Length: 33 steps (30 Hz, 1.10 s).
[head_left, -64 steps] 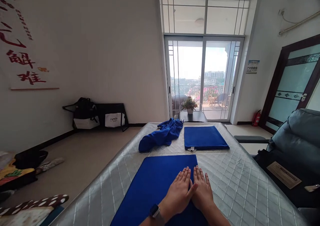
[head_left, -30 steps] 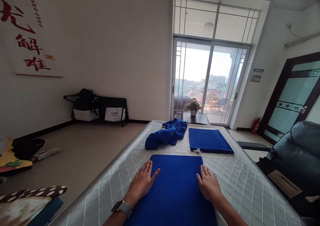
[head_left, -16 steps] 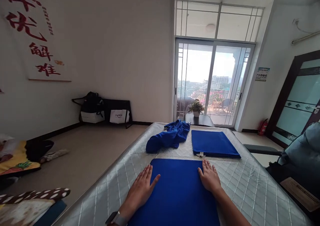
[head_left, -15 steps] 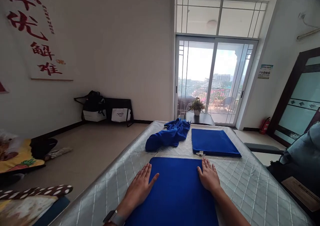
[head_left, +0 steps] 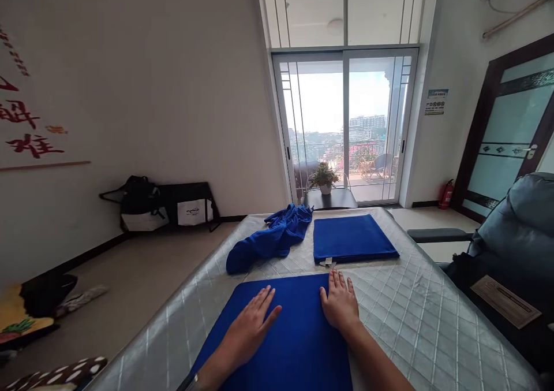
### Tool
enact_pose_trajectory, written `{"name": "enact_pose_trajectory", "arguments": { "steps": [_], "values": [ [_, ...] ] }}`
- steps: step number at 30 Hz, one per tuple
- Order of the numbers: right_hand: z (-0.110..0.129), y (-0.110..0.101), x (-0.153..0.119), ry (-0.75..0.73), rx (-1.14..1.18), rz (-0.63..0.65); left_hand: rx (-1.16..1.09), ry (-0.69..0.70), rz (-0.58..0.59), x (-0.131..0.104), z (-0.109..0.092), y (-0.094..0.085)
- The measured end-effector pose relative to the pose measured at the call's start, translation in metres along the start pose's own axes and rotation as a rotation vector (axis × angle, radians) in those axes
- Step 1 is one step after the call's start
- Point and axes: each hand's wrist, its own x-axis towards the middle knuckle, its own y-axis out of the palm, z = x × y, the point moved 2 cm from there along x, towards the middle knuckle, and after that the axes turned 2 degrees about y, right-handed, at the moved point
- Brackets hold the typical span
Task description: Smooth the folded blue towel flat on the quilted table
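Note:
A smooth blue cloth (head_left: pixel 298 333) lies flat on the silvery quilted surface (head_left: pixel 415 316), running past the bottom of the view. My left hand (head_left: pixel 253 324) rests on its left part, palm down, with the thumb spread from the fingers. At the cloth's right edge, near the far corner, my right hand (head_left: pixel 340 301) lies palm down with its fingers extended. Beyond it is a folded blue cloth (head_left: pixel 352 238) with a small white tag on its near edge. A crumpled blue cloth (head_left: pixel 272 238) sits to the left of the folded one.
A potted plant (head_left: pixel 324 177) stands on a dark chair (head_left: pixel 331 199) past the far edge. Dark padded seating (head_left: pixel 528 223) is at the right. Black and white bags (head_left: pixel 193 212) stand by the wall, and items lie on the floor at the left.
My left hand has moved inward from the cloth's left edge onto its surface. My right hand stays at the right edge. The view has turned to the right.

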Motion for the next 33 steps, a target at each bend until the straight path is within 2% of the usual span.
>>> {"name": "enact_pose_trajectory", "arguments": {
  "steps": [2,4,6,8,11,14,17,20,24,28,30,33],
  "values": [
    [-0.001,0.001,0.0,-0.001,0.0,-0.005,-0.121,0.087,0.086,0.026,-0.049,-0.005],
    [-0.003,0.003,0.0,-0.02,-0.015,0.009,-0.204,0.152,0.074,0.053,-0.095,-0.008],
    [-0.006,0.005,0.0,-0.06,-0.041,0.033,-0.272,0.225,0.053,0.076,-0.129,-0.004],
    [-0.008,0.007,0.001,-0.109,-0.062,0.048,-0.321,0.275,0.042,0.092,-0.149,0.004],
    [-0.009,0.008,0.001,-0.118,-0.066,0.049,-0.338,0.28,0.057,0.101,-0.15,0.022],
    [-0.007,0.006,0.001,-0.082,-0.061,0.045,-0.271,0.284,0.07,0.096,-0.131,0.033],
    [-0.003,0.003,0.002,-0.027,-0.036,0.016,-0.175,0.259,0.086,0.086,-0.099,0.034],
    [-0.001,0.001,0.002,0.005,-0.017,0.006,-0.11,0.166,0.107,0.074,-0.057,0.029],
    [0.0,-0.001,0.002,0.008,-0.03,0.021,-0.077,0.033,0.136,0.051,0.009,0.02],
    [0.002,-0.004,0.001,0.011,-0.062,0.034,-0.076,-0.075,0.11,0.025,0.067,0.011],
    [0.003,-0.005,0.001,0.018,-0.079,0.04,-0.104,-0.123,0.089,0.017,0.084,0.009],
    [0.004,-0.005,0.001,0.016,-0.096,0.054,-0.144,-0.173,0.077,0.013,0.092,0.008]
  ]
}}
